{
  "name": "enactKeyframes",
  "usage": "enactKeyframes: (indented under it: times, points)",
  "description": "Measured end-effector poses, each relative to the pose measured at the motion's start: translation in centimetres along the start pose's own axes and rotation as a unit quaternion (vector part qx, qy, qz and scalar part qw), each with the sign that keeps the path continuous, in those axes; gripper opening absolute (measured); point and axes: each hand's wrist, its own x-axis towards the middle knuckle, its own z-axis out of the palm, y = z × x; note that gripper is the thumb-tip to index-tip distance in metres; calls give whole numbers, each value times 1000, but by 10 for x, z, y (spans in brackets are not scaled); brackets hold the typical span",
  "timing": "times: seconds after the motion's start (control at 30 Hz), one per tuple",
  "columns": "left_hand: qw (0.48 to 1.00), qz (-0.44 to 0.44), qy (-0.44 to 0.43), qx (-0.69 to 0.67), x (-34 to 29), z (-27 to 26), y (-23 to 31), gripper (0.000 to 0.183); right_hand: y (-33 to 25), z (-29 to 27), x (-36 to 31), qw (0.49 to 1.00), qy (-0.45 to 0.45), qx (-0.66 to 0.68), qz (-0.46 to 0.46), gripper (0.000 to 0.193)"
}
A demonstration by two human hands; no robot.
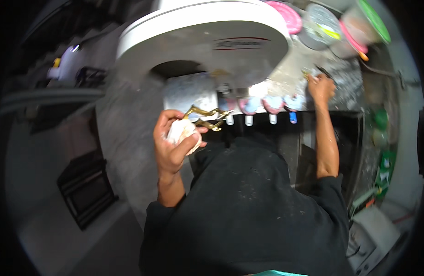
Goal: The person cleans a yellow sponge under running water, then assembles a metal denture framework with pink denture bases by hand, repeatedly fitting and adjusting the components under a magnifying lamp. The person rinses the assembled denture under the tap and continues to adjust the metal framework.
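My left hand (pixel 168 142) is closed around a white plaster dental cast (pixel 183 132). A brass-coloured dental articulator (pixel 203 112) sticks out from the cast to the right, its arms spread apart. At the far right of the bench my right hand (pixel 321 87) reaches down with bent fingers. Beside its fingertips lie a dark slim object (pixel 322 70) and a small yellowish piece (pixel 306 72); what the fingers grip is hidden. Between the hands, several dental impression trays (pixel 272 106) with pink and pale blue filling line the bench's front edge. One tray (pixel 293 116) has a blue handle.
A large white rounded machine (pixel 198 48) with a dark opening stands over the bench (pixel 290 64). Behind my right hand are a grey bucket (pixel 315 34), a tub with a green lid (pixel 377 20) and a pink lid (pixel 285 16). A black rack (pixel 87 191) stands at left.
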Motion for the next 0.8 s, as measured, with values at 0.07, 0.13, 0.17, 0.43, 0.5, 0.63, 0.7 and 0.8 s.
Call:
enactKeyframes:
  times: [0.07,0.13,0.17,0.43,0.5,0.63,0.7,0.8]
  points:
    - [999,-12,33,11,6,-12,2,37,8,1,3,992,95,71,-54,40]
    - [997,-19,65,23,9,-20,5,32,-14,-26,-8,952,118,264,-95,23]
    - [996,-24,78,44,10,-24,8,29,-49,-71,-29,922,94,366,-87,14]
    - [969,66,103,216,42,-33,-7,30,-181,-177,-167,596,-485,620,-156,24]
    - [939,109,130,299,47,-33,-7,32,-194,-176,-172,600,-460,646,-108,21]
    - [841,217,209,449,60,-43,-20,44,-207,-167,-188,616,-367,692,-79,16]
    - [838,214,236,444,57,-35,-7,45,-213,-169,-190,636,-335,691,-71,16]
    - [852,254,215,404,55,-40,-17,47,-224,-174,-190,646,-289,704,-58,15]
